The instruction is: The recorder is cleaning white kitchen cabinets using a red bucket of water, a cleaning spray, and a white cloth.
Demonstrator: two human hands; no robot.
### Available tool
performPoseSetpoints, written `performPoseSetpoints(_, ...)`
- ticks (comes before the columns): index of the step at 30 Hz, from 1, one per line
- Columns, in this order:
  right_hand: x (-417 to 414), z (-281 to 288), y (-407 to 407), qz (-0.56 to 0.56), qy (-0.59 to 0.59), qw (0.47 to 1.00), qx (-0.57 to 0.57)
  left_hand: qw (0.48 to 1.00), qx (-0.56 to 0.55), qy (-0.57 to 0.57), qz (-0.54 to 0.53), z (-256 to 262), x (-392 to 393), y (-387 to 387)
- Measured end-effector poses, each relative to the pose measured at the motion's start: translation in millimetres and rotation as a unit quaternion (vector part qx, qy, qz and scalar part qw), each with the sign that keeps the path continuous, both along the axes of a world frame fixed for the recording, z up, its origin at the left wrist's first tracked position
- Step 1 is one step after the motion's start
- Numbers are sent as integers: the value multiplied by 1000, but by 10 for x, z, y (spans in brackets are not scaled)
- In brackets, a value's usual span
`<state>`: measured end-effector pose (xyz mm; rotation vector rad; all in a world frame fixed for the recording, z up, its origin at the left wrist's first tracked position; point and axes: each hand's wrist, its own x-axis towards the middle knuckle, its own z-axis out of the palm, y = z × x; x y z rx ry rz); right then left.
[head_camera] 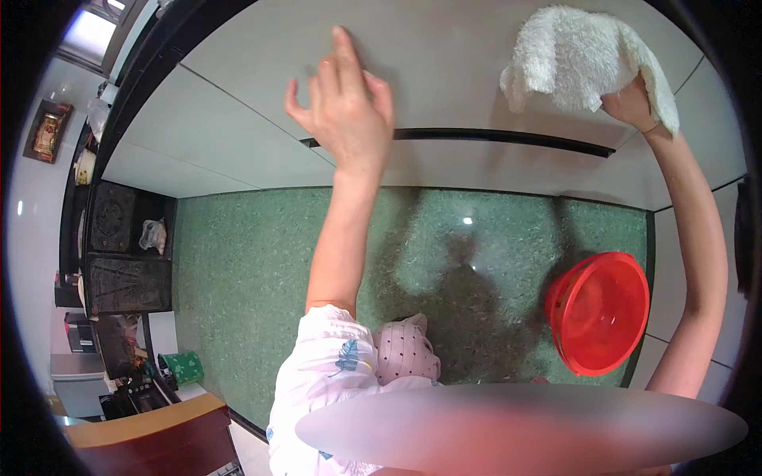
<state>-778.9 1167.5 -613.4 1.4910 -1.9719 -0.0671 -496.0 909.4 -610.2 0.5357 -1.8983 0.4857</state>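
Observation:
A fluffy white cloth (565,56) is bunched in my right hand (630,104) at the upper right, against a smooth light-grey panelled surface (440,71). Its folds hang over the fingers and hide most of them. My left hand (345,110) is at the upper middle, back of the hand towards me. The index finger points up the grey surface, the other fingers are apart, and nothing is held. Whether its fingertips touch the surface cannot be told. A black strip (500,138) runs along the surface below the cloth, and my left hand covers part of it.
On the green speckled floor (256,250) at the right stands a red plastic bucket (601,315). A dark cabinet (131,282) lines the left side, with a plastic bag (153,236) in its open compartment. A wooden-topped piece of furniture (155,422) is at the lower left.

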Motion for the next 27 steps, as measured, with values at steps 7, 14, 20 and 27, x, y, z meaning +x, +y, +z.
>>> performPoseSetpoints(7, -164, -94, 26, -28, 6, 1000, 9, 999, -8, -47, -22, 63, -67, 79)
performPoseSetpoints(14, -83, -1, 30, 64, -24, 996, -60, 997, -72, 3, -17, 289, -181, 132)
performPoseSetpoints(20, -111, -21, 34, 88, 3, 994, -60, 996, -79, 28, -9, 357, -223, 169)
performPoseSetpoints(27, -163, -67, 47, 59, 30, 998, -18, 997, -59, -49, -28, 530, -230, 472)
